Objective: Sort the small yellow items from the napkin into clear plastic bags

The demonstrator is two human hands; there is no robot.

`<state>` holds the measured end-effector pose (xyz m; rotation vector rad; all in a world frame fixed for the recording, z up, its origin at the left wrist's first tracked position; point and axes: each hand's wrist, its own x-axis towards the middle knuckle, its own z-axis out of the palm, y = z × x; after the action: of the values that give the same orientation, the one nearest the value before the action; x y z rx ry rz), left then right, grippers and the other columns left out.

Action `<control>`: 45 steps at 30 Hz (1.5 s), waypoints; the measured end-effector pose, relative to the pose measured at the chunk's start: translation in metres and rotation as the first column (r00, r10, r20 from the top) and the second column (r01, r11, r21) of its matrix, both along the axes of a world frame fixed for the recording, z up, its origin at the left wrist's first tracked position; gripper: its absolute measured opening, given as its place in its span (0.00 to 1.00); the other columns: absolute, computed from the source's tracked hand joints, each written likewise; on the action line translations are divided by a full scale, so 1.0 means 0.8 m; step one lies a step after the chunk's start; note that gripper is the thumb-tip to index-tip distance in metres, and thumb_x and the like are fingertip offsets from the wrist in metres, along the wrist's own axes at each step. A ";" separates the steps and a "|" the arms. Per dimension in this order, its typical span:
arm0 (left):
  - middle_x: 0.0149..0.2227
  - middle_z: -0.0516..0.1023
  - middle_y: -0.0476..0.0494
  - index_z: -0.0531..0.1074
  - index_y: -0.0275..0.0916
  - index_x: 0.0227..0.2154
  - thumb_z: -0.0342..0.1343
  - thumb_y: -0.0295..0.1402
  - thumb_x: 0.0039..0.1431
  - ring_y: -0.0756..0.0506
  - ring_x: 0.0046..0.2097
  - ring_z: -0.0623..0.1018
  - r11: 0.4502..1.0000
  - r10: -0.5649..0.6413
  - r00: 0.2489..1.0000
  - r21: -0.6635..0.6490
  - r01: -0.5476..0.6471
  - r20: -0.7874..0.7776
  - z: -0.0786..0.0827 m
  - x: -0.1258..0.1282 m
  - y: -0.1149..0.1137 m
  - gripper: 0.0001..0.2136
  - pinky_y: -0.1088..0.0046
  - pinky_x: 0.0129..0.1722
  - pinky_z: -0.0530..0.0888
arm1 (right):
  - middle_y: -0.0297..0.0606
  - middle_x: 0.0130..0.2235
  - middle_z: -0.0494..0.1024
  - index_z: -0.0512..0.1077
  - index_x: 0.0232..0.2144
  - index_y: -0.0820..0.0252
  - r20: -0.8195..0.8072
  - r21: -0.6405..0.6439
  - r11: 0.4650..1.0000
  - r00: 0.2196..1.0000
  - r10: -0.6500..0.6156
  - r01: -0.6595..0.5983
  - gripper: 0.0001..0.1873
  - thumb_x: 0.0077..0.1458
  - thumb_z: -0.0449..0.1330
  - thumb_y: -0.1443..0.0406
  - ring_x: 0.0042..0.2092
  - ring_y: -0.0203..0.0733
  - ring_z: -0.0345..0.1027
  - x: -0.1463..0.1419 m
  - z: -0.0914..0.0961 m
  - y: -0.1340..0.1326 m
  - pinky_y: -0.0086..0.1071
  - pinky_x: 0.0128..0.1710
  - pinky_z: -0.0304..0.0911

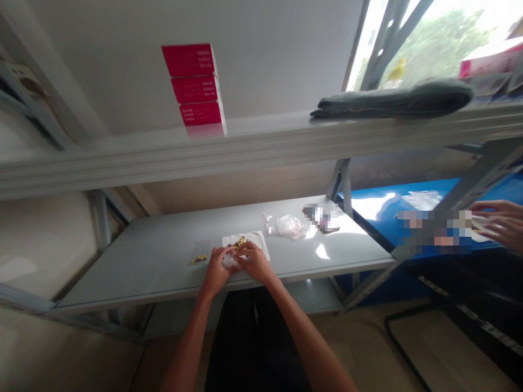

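Grey flat-topped bench (151, 250), left hand (218, 265) and right hand (254, 261) at the near edge of a white rectangular sheet (262, 245).
Right of the sheet, crumpled clear plastic bags (289, 226); left, a flat clear bag (202, 246) with small gold-coloured pieces (199, 258) (in or on it, I cannot tell). The left hand grips a translucent plastic bag (229, 262); the right's hold is unclear. Fingers partly hide a gold-coloured heap (241, 242) on the sheet.

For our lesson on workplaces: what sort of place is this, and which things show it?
Probably a small workroom or workshop, though its exact trade is unclear. Small gold-coloured parts and clear bags lie on a bench, and red boxes stand stacked on the shelf above.
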<state>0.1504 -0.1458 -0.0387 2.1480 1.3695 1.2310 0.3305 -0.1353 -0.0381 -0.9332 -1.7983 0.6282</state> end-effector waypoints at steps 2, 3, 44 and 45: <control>0.46 0.79 0.42 0.75 0.44 0.51 0.65 0.31 0.51 0.39 0.49 0.76 1.000 -0.009 1.000 0.004 0.009 0.003 0.000 -0.001 0.000 0.22 0.59 0.49 0.75 | 0.39 0.39 0.82 0.83 0.36 0.54 0.031 -0.008 1.000 1.000 -0.002 0.003 0.08 0.59 0.62 0.67 0.42 0.42 0.74 0.000 -0.001 0.001 0.36 0.47 0.68; 0.46 0.79 0.42 0.75 0.44 0.51 0.66 0.31 0.51 0.39 0.50 0.76 1.000 -0.017 1.000 0.003 0.017 0.004 0.001 -0.001 0.000 0.23 0.58 0.50 0.75 | 0.38 0.37 0.83 0.83 0.37 0.54 0.042 -0.022 1.000 0.999 -0.011 0.012 0.09 0.59 0.61 0.67 0.38 0.41 0.73 0.001 -0.002 0.001 0.35 0.44 0.68; 0.46 0.79 0.43 0.72 0.44 0.48 0.71 0.40 0.48 0.41 0.47 0.78 0.997 0.009 0.993 -0.080 0.001 0.121 -0.005 0.001 -0.006 0.24 0.63 0.50 0.73 | 0.32 0.28 0.77 0.79 0.31 0.57 -0.129 -0.129 0.989 0.988 -0.088 0.071 0.05 0.56 0.64 0.64 0.27 0.34 0.59 0.005 0.015 -0.016 0.29 0.30 0.55; 0.46 0.79 0.44 0.72 0.44 0.48 0.71 0.40 0.47 0.41 0.47 0.78 0.997 0.011 0.992 -0.080 -0.002 0.122 -0.004 0.002 -0.006 0.24 0.62 0.50 0.73 | 0.32 0.28 0.77 0.79 0.31 0.57 -0.126 -0.136 0.988 0.988 -0.084 0.067 0.04 0.56 0.64 0.64 0.27 0.34 0.59 0.005 0.015 -0.017 0.29 0.30 0.55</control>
<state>0.1517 -0.1508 -0.0421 1.9814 1.3516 1.2663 0.3345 -0.1486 -0.0258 -1.0198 -1.6119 0.7498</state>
